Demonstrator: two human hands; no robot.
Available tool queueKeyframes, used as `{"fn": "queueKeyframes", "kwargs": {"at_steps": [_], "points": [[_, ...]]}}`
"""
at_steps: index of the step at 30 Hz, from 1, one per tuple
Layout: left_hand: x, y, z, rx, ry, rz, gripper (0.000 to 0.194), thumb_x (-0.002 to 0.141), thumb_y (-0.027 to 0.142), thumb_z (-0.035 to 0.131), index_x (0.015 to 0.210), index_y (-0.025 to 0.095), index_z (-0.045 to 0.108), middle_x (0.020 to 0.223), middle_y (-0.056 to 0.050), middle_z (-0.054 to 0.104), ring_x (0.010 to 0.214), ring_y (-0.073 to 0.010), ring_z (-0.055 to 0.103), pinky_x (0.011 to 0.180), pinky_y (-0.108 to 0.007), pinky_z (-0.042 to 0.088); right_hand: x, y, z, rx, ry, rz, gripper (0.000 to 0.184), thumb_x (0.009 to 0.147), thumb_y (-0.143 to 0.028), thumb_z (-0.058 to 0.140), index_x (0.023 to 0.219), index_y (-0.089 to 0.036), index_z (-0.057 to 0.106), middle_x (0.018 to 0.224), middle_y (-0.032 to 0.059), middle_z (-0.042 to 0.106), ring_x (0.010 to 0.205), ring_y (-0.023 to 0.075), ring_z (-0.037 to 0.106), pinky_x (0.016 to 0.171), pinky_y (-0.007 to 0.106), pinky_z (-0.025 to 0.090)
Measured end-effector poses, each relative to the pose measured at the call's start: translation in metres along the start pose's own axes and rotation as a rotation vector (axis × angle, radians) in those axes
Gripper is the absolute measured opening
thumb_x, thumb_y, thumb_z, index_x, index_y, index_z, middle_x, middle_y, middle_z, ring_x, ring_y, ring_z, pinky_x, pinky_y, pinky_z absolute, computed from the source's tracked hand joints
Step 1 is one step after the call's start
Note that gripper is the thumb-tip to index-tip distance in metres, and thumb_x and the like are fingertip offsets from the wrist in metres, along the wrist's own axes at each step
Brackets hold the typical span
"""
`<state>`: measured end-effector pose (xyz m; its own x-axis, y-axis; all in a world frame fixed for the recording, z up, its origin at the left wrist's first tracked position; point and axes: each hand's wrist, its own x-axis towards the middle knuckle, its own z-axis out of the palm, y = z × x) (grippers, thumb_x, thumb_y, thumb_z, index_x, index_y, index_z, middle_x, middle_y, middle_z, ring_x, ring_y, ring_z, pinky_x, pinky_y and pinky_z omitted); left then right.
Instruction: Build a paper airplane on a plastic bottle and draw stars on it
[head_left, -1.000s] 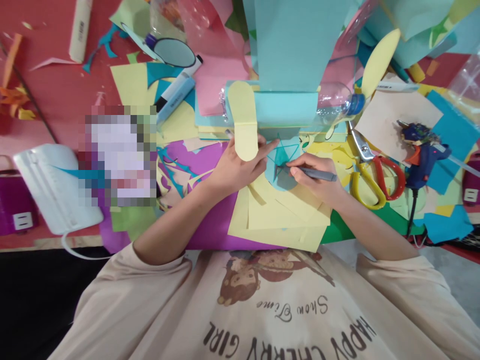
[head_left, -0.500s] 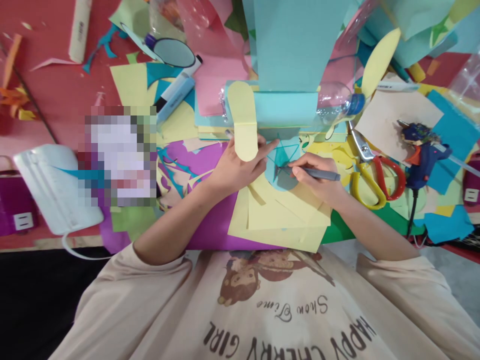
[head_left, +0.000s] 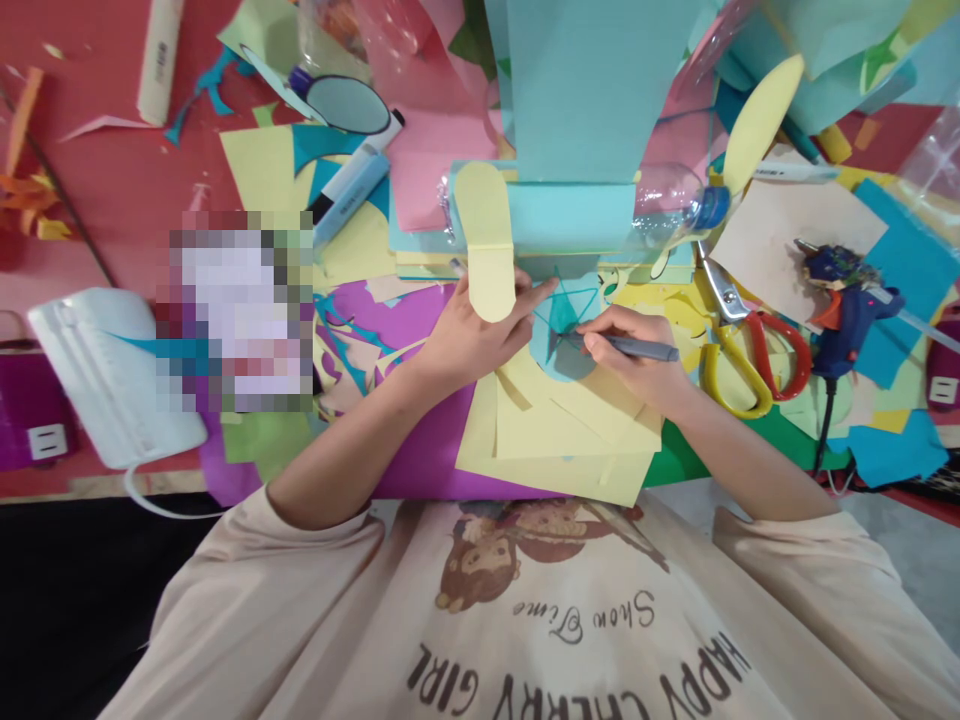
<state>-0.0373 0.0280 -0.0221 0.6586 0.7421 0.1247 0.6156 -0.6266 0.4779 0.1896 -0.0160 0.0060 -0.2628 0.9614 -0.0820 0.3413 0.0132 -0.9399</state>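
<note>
My right hand [head_left: 634, 350] pinches a grey marker [head_left: 641, 348], its tip down on a light blue paper circle [head_left: 570, 368]. A star outline [head_left: 562, 312] in green shows on the circle, partly coloured in. My left hand [head_left: 476, 335] rests at the circle's left side, index finger stretched across its edge. A rounded yellow paper strip [head_left: 491, 235] overlaps the left hand and hides some fingers. A small pale tip [head_left: 457, 268] shows by those fingers; what it is I cannot make out. Yellow paper sheets [head_left: 577, 425] lie beneath the circle.
Beyond my hands lies a clear bottle [head_left: 664, 200] wrapped in light blue paper [head_left: 574, 215]. To the right are scissors [head_left: 750, 350] and a blue glue gun [head_left: 847, 320] with a cord. A white case [head_left: 112, 380] and a blurred-out patch [head_left: 236, 310] sit left, among paper scraps.
The marker has shifted very slightly within the same spot on the star. Both hands otherwise keep their places.
</note>
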Motion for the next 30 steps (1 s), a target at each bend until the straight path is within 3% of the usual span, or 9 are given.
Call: {"fn": "queueKeyframes", "kwargs": {"at_steps": [5, 11, 16, 22, 30], "points": [[-0.0003, 0.0007, -0.0007, -0.002, -0.006, -0.015, 0.047, 0.094, 0.018, 0.039, 0.139, 0.019, 0.055, 0.116, -0.013, 0.060, 0.113, -0.0255, 0.057, 0.099, -0.042, 0.046, -0.0013, 0.0008, -0.0001, -0.019, -0.045, -0.028, 0.016, 0.085, -0.030, 0.061, 0.074, -0.020, 0.063, 0.071, 0.0007, 0.068, 0.062, 0.0118, 0.059, 0.056, 0.024, 0.043], [-0.0004, 0.0005, -0.0010, -0.044, -0.024, -0.018, 0.048, 0.094, 0.017, 0.041, 0.141, 0.019, 0.053, 0.121, -0.014, 0.057, 0.117, -0.0280, 0.055, 0.103, -0.046, 0.043, -0.0021, 0.0021, 0.0003, -0.007, 0.025, -0.022, 0.016, 0.087, -0.031, 0.061, 0.076, -0.020, 0.064, 0.066, -0.0005, 0.065, 0.057, 0.0108, 0.056, 0.054, 0.023, 0.042], [-0.0005, -0.0002, -0.0003, -0.010, -0.017, -0.001, 0.047, 0.095, 0.017, 0.038, 0.140, 0.017, 0.053, 0.119, -0.014, 0.058, 0.114, -0.0264, 0.056, 0.101, -0.043, 0.045, -0.0027, 0.0012, 0.0009, -0.049, -0.027, -0.051, 0.019, 0.086, -0.032, 0.060, 0.072, -0.020, 0.062, 0.064, -0.0001, 0.064, 0.061, 0.0127, 0.059, 0.055, 0.024, 0.043], [-0.0002, 0.0002, -0.0009, -0.011, -0.010, -0.011, 0.047, 0.095, 0.018, 0.039, 0.139, 0.018, 0.054, 0.118, -0.012, 0.058, 0.114, -0.0253, 0.056, 0.100, -0.042, 0.045, -0.0040, 0.0029, 0.0007, -0.058, 0.021, -0.053, 0.018, 0.087, -0.034, 0.060, 0.076, -0.020, 0.064, 0.065, -0.0001, 0.066, 0.056, 0.0115, 0.057, 0.053, 0.024, 0.042], [-0.0007, 0.0005, -0.0012, -0.003, -0.021, -0.020, 0.048, 0.094, 0.018, 0.040, 0.141, 0.018, 0.053, 0.119, -0.013, 0.058, 0.114, -0.0258, 0.056, 0.101, -0.042, 0.044, -0.0068, 0.0016, 0.0037, -0.078, -0.119, -0.154, 0.016, 0.088, -0.030, 0.058, 0.076, -0.022, 0.064, 0.069, -0.0005, 0.070, 0.062, 0.0122, 0.063, 0.060, 0.025, 0.049]]}}
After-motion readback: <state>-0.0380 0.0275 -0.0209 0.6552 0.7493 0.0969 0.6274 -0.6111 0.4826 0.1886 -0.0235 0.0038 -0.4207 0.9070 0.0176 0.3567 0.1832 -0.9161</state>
